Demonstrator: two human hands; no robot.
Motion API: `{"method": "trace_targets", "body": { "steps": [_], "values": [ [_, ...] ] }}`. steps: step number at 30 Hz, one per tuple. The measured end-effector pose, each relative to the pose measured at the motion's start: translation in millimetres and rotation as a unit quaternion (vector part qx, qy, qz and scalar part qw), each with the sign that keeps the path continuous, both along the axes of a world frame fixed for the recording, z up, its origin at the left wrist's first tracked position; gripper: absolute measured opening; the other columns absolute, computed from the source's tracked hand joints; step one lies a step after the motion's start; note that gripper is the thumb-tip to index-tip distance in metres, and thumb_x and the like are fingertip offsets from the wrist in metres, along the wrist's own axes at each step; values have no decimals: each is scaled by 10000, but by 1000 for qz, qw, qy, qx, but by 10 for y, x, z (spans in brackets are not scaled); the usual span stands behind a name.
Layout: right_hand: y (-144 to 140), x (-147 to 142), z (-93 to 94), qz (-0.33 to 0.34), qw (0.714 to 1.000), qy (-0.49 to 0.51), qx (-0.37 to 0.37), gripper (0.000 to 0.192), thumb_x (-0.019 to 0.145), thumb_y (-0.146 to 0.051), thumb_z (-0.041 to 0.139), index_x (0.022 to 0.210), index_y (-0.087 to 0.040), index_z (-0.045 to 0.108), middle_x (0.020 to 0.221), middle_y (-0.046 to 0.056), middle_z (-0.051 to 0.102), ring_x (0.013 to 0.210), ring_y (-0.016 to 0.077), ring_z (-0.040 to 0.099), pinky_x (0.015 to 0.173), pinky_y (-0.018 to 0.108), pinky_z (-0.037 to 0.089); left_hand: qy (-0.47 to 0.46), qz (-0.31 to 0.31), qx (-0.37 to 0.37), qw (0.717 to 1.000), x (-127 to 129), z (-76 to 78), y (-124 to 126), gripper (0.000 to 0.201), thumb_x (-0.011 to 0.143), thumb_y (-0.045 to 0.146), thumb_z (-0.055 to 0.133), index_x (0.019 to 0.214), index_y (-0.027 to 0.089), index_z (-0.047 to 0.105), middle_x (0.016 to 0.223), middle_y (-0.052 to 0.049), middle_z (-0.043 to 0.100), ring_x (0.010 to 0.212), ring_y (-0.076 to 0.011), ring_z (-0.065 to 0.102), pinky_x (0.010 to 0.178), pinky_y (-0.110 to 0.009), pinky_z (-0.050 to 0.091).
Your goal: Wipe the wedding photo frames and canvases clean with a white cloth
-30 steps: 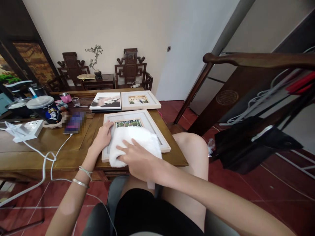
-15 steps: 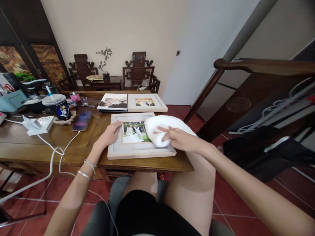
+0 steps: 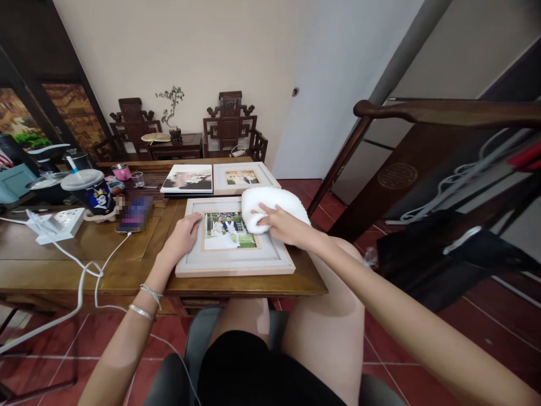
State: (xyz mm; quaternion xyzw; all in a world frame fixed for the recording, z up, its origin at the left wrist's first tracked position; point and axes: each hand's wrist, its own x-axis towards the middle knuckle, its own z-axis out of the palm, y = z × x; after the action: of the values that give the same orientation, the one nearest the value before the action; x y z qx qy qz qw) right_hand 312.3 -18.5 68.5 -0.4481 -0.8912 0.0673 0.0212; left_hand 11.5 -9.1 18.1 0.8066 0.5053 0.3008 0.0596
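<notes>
A pale wooden picture frame (image 3: 270, 263) lies face up near the front edge of the wooden table. Inside its wide white mount is a photo (image 3: 230, 239) of two people seated outdoors. At the frame's left side, my left hand (image 3: 186, 232) grips the border, with its fingertips over the upper left part. My right hand (image 3: 281, 224) presses a folded, fluffy white cloth (image 3: 276, 198) onto the frame's upper right area. The cloth hides that corner and reaches past the right side; its fold curls around my fingers.
Behind the frame lie a second framed photo (image 3: 262, 179) and a photo album (image 3: 188, 177). Left on the table (image 3: 139, 270) are a phone (image 3: 134, 214) on a cable, a lidded drink cup (image 3: 91, 189) and a power strip (image 3: 70, 223). A wooden rack (image 3: 422, 115) stands at right.
My right hand has slid the cloth up towards the frame's top right corner, uncovering more of the photo's right side and the lower right mount. My left hand keeps to the left border.
</notes>
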Motion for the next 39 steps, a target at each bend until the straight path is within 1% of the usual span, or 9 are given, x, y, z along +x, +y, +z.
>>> {"method": "trace_targets", "body": {
  "steps": [4,10,12,14,19,21,24,27,39],
  "values": [
    [-532,104,138,32,998,-4,-46,531,674,66,385,1019,-154,722,1408,122,559,1468,300,217,1144,516,261,3,-1,-3,1000,32,23,-44,367,918,199,420,1189,108,650,1288,-163,646,1254,-268,573,1105,-413,403],
    [-888,143,457,51,995,-14,-80,553,694,-9,438,1126,-225,707,1053,55,737,1034,253,664,822,295,500,14,-29,-15,999,89,68,-148,365,923,267,481,1223,136,644,1371,-142,590,1305,-261,526,1119,-416,383],
    [-742,23,499,39,999,-1,-13,569,702,1,443,1191,-186,666,1044,84,731,931,242,678,780,292,504,13,-29,-12,999,88,72,-154,365,934,249,458,1223,126,645,1371,-149,589,1288,-264,543,1111,-424,393],
    [-491,-188,489,25,998,17,57,625,718,44,404,1293,-127,581,1171,149,685,1051,277,643,854,353,493,13,-29,-8,999,78,68,-148,363,939,239,451,1209,103,652,1356,-166,597,1277,-274,553,1102,-430,403],
    [207,-903,351,78,988,16,132,684,741,133,386,1337,-168,532,1565,119,342,1472,284,190,1144,536,214,14,-29,-1,999,66,55,-144,331,941,220,453,1161,106,672,1306,-165,632,1221,-281,597,1063,-437,443],
    [389,-1120,274,105,986,-5,128,541,831,76,458,1304,-167,555,1504,123,429,1451,278,250,1151,543,215,15,-31,-1,999,72,60,-155,322,944,216,452,1149,110,676,1275,-158,653,1190,-276,617,1042,-426,462],
    [531,-1230,161,121,986,-42,108,319,932,-225,604,1246,-176,581,1332,105,565,1223,281,532,1007,529,438,15,-36,-7,999,82,76,-166,318,954,214,444,1150,124,677,1201,-135,694,1125,-258,654,1003,-401,497],
    [575,-1073,112,105,988,-72,85,351,937,-362,610,1235,-180,577,1254,92,593,1046,244,618,864,467,537,14,-37,-14,999,80,77,-157,329,958,231,448,1171,119,671,1257,-146,668,1182,-267,626,1037,-417,476],
    [330,-49,323,-13,991,-129,10,284,942,-329,604,1186,-184,606,1209,93,617,1013,226,629,851,426,539,9,-26,-22,999,100,3,-173,389,958,261,430,1210,62,650,1325,-186,617,1294,-255,542,1123,-427,395]
  ]
}}
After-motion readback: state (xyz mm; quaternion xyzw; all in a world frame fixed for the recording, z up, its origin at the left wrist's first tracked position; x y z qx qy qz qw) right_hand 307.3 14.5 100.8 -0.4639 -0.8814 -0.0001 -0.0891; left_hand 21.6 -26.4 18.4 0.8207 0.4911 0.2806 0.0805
